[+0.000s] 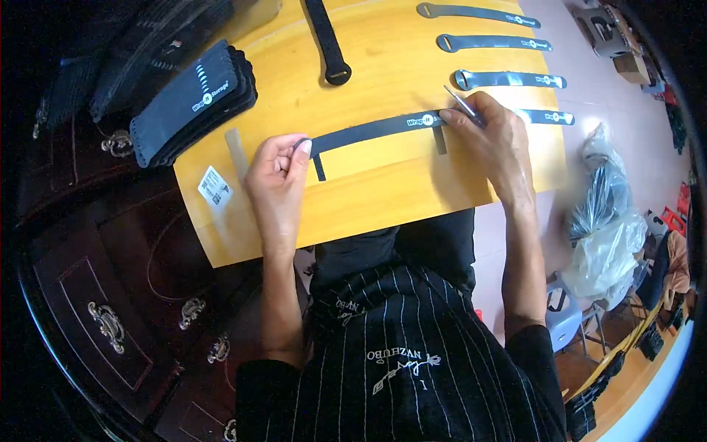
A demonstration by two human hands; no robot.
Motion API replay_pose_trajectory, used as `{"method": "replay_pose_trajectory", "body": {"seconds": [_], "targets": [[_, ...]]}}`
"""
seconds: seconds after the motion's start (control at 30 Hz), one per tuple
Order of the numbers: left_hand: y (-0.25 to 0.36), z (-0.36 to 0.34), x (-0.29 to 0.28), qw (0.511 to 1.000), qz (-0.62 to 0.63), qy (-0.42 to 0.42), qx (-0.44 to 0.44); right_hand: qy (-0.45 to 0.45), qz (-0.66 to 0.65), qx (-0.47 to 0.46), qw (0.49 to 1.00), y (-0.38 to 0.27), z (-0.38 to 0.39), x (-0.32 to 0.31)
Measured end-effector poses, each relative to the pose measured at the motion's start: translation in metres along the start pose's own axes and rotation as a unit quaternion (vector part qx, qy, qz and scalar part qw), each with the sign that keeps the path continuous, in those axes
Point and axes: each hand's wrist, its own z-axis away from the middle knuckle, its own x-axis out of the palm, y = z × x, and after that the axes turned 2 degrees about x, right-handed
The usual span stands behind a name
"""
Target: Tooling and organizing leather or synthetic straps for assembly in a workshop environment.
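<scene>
A black strap (pixel 372 131) stretches between my two hands, just above or against the yellow surface (pixel 375 195); I cannot tell which along its whole length. My left hand (pixel 276 173) pinches its left end between thumb and curled fingers. My right hand (pixel 497 136) has its fingertips at the other end, by the white print, and grips a slim silver tool (pixel 465 107) that points up and away from me.

The strap looks light, thin and pliable, unlikely to break, though its smooth printed face could slide under a fingertip. I judge it best taken by its two ends, thumb on top, with slight tension to keep the middle from sagging.

Just below it on the surface are a short black strip (pixel 319 167) and a brownish strip (pixel 440 141). A white label (pixel 215 186) sits toward the left edge, near a stack of dark straps (pixel 199 103). A loop-ended strap (pixel 324 37) reaches in from the far edge, and a column of grey straps (pixel 492 43) lies at right, the nearest partly hidden by my hand.

Beyond, a clear plastic bag (pixel 610 188) holds dark contents, too blurred to identify. The dark cabinet (pixel 81 309) at left hides whatever it contains.
</scene>
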Motion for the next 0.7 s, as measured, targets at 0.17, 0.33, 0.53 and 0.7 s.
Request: {"method": "replay_pose_trajectory", "body": {"seconds": [0.17,0.33,0.53,0.7], "targets": [[-0.011,-0.001,0.003,0.996,-0.05,0.021,0.072,0.008,0.014,-0.005,1.0,0.003,-0.001,0.003],[0.011,0.003,0.008,0.99,-0.119,0.043,0.067,0.05,0.018,-0.018,0.998,0.0,0.001,0.005],[0.004,0.004,-0.001,0.983,-0.169,0.03,0.065,0.034,0.015,0.019,0.999,-0.003,0.003,0.003],[0.009,0.003,0.0,0.99,-0.134,0.011,0.045,0.06,0.002,0.006,0.998,0.008,0.001,0.008]]}}
